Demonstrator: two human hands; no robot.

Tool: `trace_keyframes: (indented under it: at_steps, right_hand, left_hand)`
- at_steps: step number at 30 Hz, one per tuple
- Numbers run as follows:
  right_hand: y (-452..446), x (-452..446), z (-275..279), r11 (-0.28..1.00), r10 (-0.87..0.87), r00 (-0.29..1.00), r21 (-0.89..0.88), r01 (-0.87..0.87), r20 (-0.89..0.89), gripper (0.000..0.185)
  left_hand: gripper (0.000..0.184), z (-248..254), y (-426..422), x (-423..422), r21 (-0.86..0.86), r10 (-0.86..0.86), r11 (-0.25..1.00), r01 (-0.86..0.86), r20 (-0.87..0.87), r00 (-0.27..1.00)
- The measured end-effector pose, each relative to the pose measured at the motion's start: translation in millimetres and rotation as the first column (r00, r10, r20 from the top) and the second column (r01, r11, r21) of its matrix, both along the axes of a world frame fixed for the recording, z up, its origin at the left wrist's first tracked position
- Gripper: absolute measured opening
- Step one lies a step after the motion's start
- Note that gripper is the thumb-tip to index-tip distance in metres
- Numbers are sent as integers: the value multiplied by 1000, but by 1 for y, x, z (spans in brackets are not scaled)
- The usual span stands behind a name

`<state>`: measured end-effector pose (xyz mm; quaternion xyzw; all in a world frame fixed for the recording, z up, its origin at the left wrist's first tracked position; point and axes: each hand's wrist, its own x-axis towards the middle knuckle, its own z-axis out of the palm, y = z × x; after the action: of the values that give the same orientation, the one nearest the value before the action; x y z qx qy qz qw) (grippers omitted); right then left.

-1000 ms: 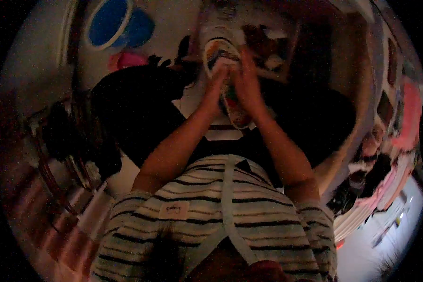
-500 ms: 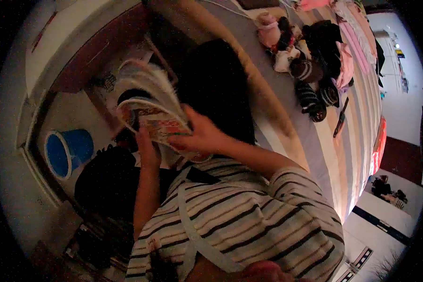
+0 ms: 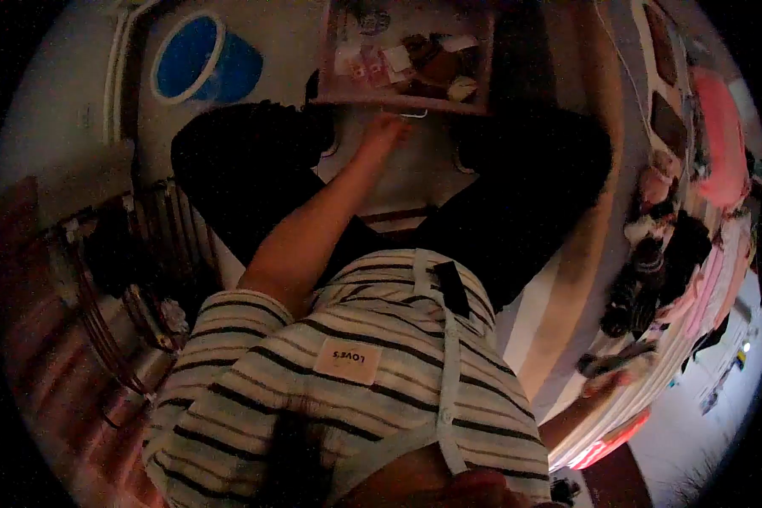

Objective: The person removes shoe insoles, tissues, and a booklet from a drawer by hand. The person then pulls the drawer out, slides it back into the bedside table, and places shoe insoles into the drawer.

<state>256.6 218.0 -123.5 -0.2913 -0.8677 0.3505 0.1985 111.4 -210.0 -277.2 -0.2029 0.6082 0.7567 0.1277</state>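
Two bare hands are ours here, set well apart, and one open drawer [image 3: 457, 107] lies ahead of us. Our left hand [image 3: 387, 131] is at the near side of the drawer, just by the white handle [image 3: 415, 114] on its front. The fingers look curled, but the light is dim and we cannot tell whether they grip the handle or only touch it. Inside the drawer we make out some papers [image 3: 395, 61], a brown item [image 3: 436, 61] and, toward its right front corner, a small pale thing [image 3: 463, 89].

Our right hand [image 3: 605, 389] is well away from the drawer, back and to its right, at the bed [image 3: 559, 309]. A greyish item [image 3: 615, 362] shows at its fingers; we cannot tell if the hand is closed on it. Right of the drawer, on the bed, we see dark clothes [image 3: 684, 250] and pink cloth [image 3: 721, 144]. Left of the drawer is a blue bucket [image 3: 244, 69] with a white rim. Our knees, in black trousers [image 3: 237, 178], spread on the near side of the drawer.
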Motion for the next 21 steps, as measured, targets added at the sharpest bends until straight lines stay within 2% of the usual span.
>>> trace_keyframes:
  at_steps: [1,3,6,9,11,14,16,18,19,21]
  right_hand:
    - [9,0,-7,999,-15,1000,46,15,4,50]
    - [17,-44,-14,993,-27,999,120,22,43,47]
    - [24,-53,-19,975,-42,998,220,30,54,44]
    - [37,-58,-17,953,-56,997,300,39,49,40]
    - [43,-61,-8,929,-53,998,368,32,45,38]
    - [31,-76,16,814,26,999,581,5,-45,35]
    - [16,-93,36,668,232,956,744,-20,-182,33]
    - [-30,-121,51,606,455,874,779,-163,-171,32]
    - [-57,-136,53,606,508,858,740,-291,-79,31]
    - [-134,-182,34,571,609,771,573,-589,186,27]
  left_hand:
    - [24,-5,-1,6,4,22,1000,-22,4,1000]
    - [23,-10,-7,-55,102,22,994,-31,92,996]
    - [23,-46,4,-64,131,33,990,-49,125,992]
    - [20,-49,10,-69,135,32,990,-48,118,992]
    - [19,-44,12,-70,161,85,981,-106,131,988]
    - [18,-42,6,-73,171,163,968,-185,136,977]
    - [17,-43,21,-74,150,193,966,-211,122,974]
    - [20,-41,24,-78,202,220,955,-219,19,975]
    - [20,-38,26,-82,204,224,953,-225,25,974]
    - [23,-33,26,-89,149,423,892,-426,57,904]
